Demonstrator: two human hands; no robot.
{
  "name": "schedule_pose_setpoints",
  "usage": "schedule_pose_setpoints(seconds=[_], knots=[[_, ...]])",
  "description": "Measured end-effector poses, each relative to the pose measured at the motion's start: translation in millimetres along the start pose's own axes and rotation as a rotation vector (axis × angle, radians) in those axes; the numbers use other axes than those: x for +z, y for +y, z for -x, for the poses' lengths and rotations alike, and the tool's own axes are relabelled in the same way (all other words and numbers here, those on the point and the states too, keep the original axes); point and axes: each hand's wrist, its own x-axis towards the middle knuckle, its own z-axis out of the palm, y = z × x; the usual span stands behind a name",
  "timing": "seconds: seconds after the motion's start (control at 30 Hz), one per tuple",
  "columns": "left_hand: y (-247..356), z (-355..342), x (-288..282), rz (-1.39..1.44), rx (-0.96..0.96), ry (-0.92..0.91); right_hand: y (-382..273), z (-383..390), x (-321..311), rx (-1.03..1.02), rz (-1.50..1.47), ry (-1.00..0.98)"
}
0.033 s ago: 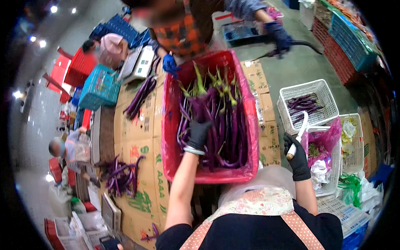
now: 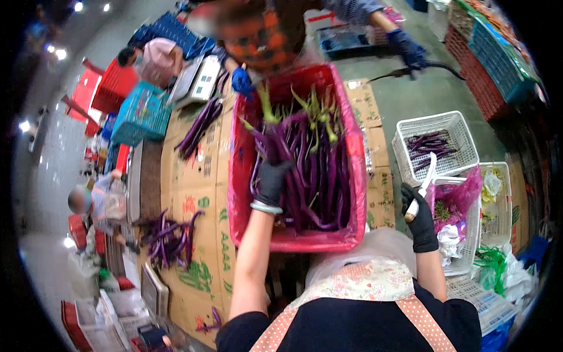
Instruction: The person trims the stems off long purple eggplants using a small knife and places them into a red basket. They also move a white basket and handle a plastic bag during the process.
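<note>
Long purple eggplants (image 2: 319,188) with green stems fill a crate lined with pink-red plastic (image 2: 359,193) in front of me. My left hand (image 2: 274,185), in a black glove, reaches into it, closed around several eggplants (image 2: 272,138) whose stems point to the far side; its fingertips are partly hidden. Off to the right of the crate, my gloved right hand (image 2: 421,226) grips a knife (image 2: 423,190) by its light handle. The pale curved blade points up and away from me.
Opposite me stands a person; one blue-gloved hand (image 2: 242,82) is by the crate's far left corner, the other (image 2: 412,57) holds a dark eggplant. Loose eggplants (image 2: 170,240) lie on cardboard (image 2: 199,182) near a scale (image 2: 199,79). White baskets (image 2: 404,167) stand at right.
My left hand has shifted slightly left and away from me with the eggplants, whose stems now reach nearer the crate's far rim. My right hand and the knife stay nearly in place.
</note>
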Motion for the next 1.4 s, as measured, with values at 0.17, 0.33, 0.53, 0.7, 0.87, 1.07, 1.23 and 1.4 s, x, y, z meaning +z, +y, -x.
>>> schedule_pose_setpoints(seconds=[0.17,0.33,0.53,0.7,0.87,1.07,1.23,1.4], knots=[[103.2,46.8,-87.1,0.349,0.010,0.251,-2.4,21.7,44.1,-0.054,0.320,-0.080],[145.2,99.2,-170.0,0.522,0.089,0.350,14.6,30.4,100.4,-0.078,0.558,-0.191],[141.7,210.1,-308.1,0.428,-0.092,0.411,65.8,47.0,156.1,-0.102,0.687,-0.414],[94.5,271.0,-344.3,0.073,-0.412,0.366,140.2,69.8,199.5,0.057,0.713,-0.565],[-35.9,322.3,-414.5,-0.529,-0.455,0.463,209.0,110.2,256.2,0.207,0.908,-0.792],[-91.3,408.5,-431.6,-0.439,-0.295,0.888,270.6,140.7,280.1,0.226,1.002,-0.867],[-105.2,527.1,-400.6,-1.152,-0.827,0.821,315.4,148.4,277.2,0.225,1.037,-0.892],[-142.5,570.1,-386.2,-0.719,-0.478,1.157,354.4,157.4,296.6,0.446,1.109,-0.969]])
